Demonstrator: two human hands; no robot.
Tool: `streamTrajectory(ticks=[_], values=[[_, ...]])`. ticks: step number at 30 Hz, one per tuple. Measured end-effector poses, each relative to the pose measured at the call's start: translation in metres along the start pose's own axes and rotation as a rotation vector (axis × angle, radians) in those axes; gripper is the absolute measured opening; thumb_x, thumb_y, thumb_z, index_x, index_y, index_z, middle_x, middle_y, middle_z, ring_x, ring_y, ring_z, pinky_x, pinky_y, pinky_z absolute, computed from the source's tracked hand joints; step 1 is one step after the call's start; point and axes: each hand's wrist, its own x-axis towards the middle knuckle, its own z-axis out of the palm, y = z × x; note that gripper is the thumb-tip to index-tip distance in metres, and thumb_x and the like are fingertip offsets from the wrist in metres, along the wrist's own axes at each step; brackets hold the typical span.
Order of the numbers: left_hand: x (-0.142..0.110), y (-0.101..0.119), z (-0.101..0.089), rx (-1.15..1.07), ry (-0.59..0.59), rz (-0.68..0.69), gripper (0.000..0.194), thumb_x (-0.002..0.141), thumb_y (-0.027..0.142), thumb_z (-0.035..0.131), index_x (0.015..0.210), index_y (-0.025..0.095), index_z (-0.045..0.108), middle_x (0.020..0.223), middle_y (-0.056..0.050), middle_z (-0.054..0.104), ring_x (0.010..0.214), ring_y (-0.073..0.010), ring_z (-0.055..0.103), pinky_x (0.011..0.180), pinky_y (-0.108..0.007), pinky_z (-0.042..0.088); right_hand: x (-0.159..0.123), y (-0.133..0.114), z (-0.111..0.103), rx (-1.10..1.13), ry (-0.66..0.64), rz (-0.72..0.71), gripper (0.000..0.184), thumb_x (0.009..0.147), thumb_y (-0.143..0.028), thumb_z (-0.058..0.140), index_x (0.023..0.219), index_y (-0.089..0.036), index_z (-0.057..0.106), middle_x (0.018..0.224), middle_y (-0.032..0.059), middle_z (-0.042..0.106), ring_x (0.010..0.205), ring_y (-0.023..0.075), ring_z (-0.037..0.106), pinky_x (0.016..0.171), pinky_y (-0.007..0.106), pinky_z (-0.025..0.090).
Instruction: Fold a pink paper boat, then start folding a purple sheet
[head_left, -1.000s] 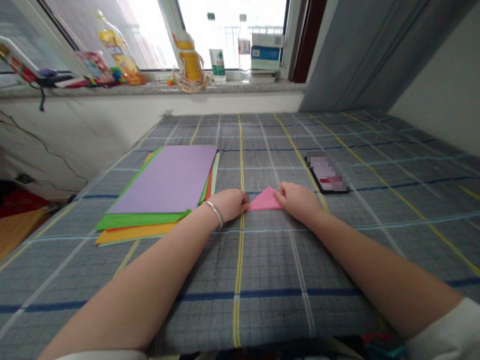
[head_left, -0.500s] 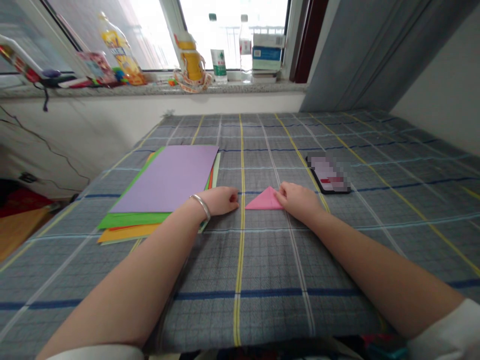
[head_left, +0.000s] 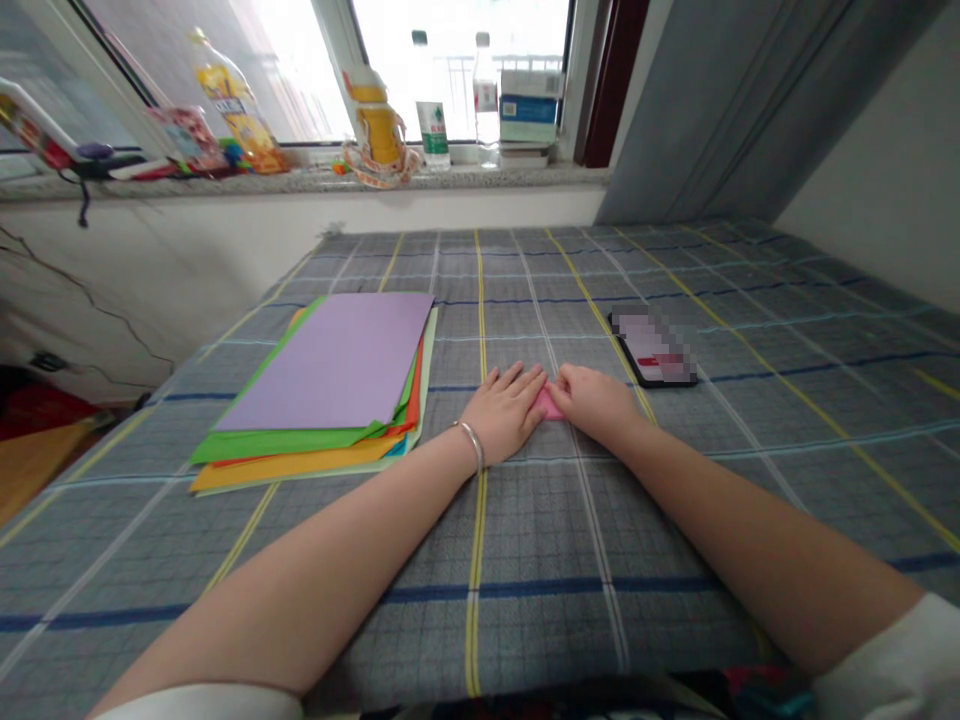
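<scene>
A small folded piece of pink paper (head_left: pixel 552 404) lies on the plaid cloth, mostly hidden by my hands. Across its left part rests my left hand (head_left: pixel 507 408), palm down with the fingers stretched out and a silver bangle at the wrist. My right hand (head_left: pixel 595 402) is closed, its thumb and bent fingers pinching the paper's right end. Both hands are close together, the left fingertips almost reaching the right thumb.
Left of my hands lies a stack of coloured paper (head_left: pixel 330 365), purple on top. A phone (head_left: pixel 652 350) lies to the right on the plaid cloth (head_left: pixel 540 520). Bottles, a yellow cup (head_left: pixel 380 130) and boxes (head_left: pixel 529 110) line the windowsill at the back.
My left hand has moved right, from beside the pink paper onto it, and its curled fingers have spread flat. My right hand keeps its pinch in the same place.
</scene>
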Motion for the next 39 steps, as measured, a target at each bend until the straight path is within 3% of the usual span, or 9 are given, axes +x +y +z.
streamTrajectory(ticks=[13,18,22,30,39], values=[[0.002,0.002,0.000,0.062,-0.064,-0.051,0.057,0.099,0.041,0.022,0.148,0.011,0.026,0.155,-0.008,0.022,0.145,-0.0229,0.016,0.117,-0.046,0.015,0.000,0.000,-0.003,0.054,-0.029,0.035,0.023,0.089,-0.039,0.045,0.084,-0.021,0.059,0.083,0.0049,0.070,0.074,0.0185,0.063,0.057,0.027,0.032],[0.002,0.003,-0.002,0.063,-0.074,-0.055,0.056,0.099,0.040,0.023,0.148,0.013,0.027,0.156,-0.008,0.020,0.145,-0.0229,0.016,0.117,-0.045,0.014,0.005,0.022,-0.012,0.311,-0.163,0.014,0.020,0.080,-0.039,0.058,0.085,-0.019,0.059,0.078,0.0035,0.068,0.067,0.0150,0.058,0.056,0.025,0.035],[0.003,0.004,-0.003,0.062,-0.093,-0.061,0.057,0.099,0.041,0.023,0.148,0.012,0.025,0.157,-0.009,0.019,0.145,-0.0241,0.014,0.117,-0.046,0.014,0.006,0.037,-0.020,0.476,-0.386,0.009,0.025,0.077,-0.043,0.060,0.072,-0.018,0.059,0.070,0.0035,0.066,0.062,0.0144,0.056,0.054,0.025,0.037],[0.004,0.004,-0.002,0.075,-0.093,-0.062,0.057,0.099,0.042,0.022,0.148,0.012,0.026,0.157,-0.009,0.019,0.145,-0.0245,0.015,0.117,-0.047,0.014,0.010,0.032,-0.014,0.290,-0.360,0.015,0.040,0.070,-0.059,0.059,0.060,-0.020,0.057,0.057,-0.0001,0.059,0.054,0.0133,0.051,0.048,0.027,0.028],[0.004,0.007,-0.005,0.087,-0.101,-0.092,0.056,0.097,0.040,0.029,0.147,0.014,0.027,0.156,-0.008,0.019,0.145,-0.0247,0.015,0.117,-0.050,0.014,0.010,0.024,-0.020,0.147,-0.361,0.019,0.042,0.066,-0.063,0.063,0.058,-0.022,0.058,0.058,0.0006,0.060,0.056,0.0148,0.051,0.049,0.028,0.029]])
